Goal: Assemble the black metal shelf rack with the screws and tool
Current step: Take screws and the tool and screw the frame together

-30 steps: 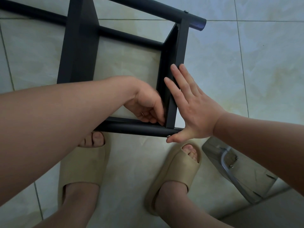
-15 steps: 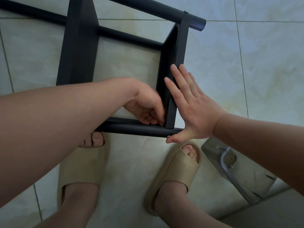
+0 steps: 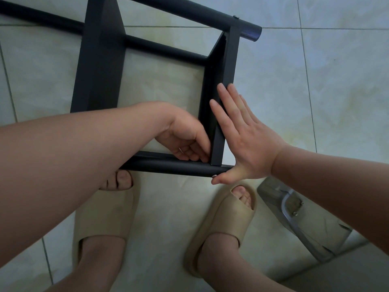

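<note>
While the black metal shelf rack [image 3: 101,66] lies on the tiled floor [image 3: 315,81] just beyond the person's sandals [image 3: 105,216], the work centres on its near right corner, where a flat crosspiece [image 3: 229,57] meets the near tube [image 3: 172,166]. A small screw head [image 3: 214,176] shows at the tube's right end. The right hand [image 3: 250,144] is released and flat, straight fingers pressed on the crosspiece's outer face, thumb touching the tube end beside the screw. The left hand [image 3: 185,140] reaches inside the corner, fingers curled at the joint.

To do this step well, I judge the flat hand should brace the crosspiece square against the tube so the holes line up while the fastener turns.

Whether the left fingers pinch a nut, a tool or nothing is hidden. The rack's far and left parts are cut off, and the right forearm partly covers a shiny metal object [image 3: 294,218] at near right.
</note>
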Tool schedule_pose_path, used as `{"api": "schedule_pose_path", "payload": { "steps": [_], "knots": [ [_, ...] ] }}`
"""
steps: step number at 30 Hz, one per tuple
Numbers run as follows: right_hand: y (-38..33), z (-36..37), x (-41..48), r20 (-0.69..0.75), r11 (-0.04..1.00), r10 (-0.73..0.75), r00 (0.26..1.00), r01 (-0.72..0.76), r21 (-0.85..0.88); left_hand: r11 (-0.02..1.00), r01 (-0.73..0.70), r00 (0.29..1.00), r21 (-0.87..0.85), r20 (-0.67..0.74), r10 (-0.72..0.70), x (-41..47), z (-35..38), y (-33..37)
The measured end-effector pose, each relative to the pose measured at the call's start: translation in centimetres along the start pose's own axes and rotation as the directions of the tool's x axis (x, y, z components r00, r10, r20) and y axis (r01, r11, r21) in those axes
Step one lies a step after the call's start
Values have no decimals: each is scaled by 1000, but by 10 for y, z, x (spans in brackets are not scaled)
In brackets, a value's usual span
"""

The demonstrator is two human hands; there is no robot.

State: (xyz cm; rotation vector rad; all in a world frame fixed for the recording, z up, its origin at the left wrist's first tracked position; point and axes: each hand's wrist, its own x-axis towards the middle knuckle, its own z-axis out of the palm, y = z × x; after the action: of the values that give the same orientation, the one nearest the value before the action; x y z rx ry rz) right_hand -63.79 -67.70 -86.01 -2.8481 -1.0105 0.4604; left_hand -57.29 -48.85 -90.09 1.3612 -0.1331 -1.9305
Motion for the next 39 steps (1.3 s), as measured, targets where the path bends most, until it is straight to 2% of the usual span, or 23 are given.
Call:
{"api": "schedule_pose_path", "payload": {
  "steps": [4, 12, 16, 23, 28, 39],
  "knots": [
    [0, 1, -1, -2, 1000, 2, 1000, -2, 2, 999, -15, 999, 32, -49, 17, 4, 3, 0],
    [0, 1, 0, -4, 1000, 0, 1000, 0, 1, 999, 0, 1000, 32, -1, 0, -1, 0, 3],
    [-1, -1, 0, 5, 1000, 6, 1000, -6, 2, 999, -6, 999, 33, -31, 7, 4, 4, 1],
    [-2, -2, 0, 14, 1000, 12, 1000, -12, -1, 999, -13, 1000, 44, 0, 13, -1, -1, 5],
    [-2, -3, 0, 14, 1000, 10, 1000, -11, 4, 997, 3, 999, 75, -47, 0, 3, 2, 3],
    [-2, -3, 1, 17, 1000, 12, 1000, -12, 6, 998, -4, 1000, 61, -4, 4, -1, -1, 5]
  ]
}}
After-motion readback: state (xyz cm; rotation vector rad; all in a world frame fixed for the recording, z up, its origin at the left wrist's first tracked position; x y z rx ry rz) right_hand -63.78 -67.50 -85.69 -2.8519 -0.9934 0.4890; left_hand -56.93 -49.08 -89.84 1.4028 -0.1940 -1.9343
